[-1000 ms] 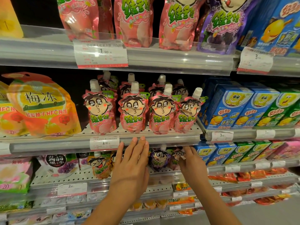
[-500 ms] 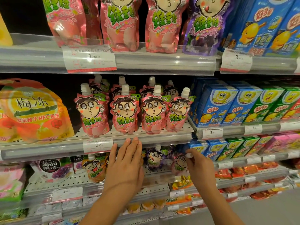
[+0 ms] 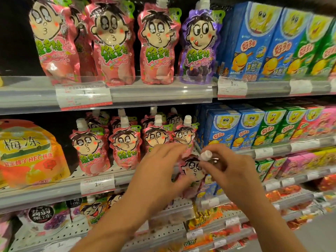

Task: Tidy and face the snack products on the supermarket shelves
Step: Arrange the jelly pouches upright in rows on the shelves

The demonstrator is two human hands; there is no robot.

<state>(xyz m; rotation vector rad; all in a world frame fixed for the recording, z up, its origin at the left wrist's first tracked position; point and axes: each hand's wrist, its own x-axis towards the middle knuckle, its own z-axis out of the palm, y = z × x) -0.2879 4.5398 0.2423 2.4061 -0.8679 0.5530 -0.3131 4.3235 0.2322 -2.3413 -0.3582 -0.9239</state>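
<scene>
The top shelf carries upright pink pouches, one purple pouch to their right, then blue boxes and green boxes, with price tags clipped to its front rail. The middle shelf carries an orange bag at the left, rows of small pink spouted pouches in the centre, and blue, green and pink cartons at the right. The lower shelves, perforated and white, carry a dark-labelled grape jelly bag, further cartoon pouches and orange packets, partly blurred.
</scene>
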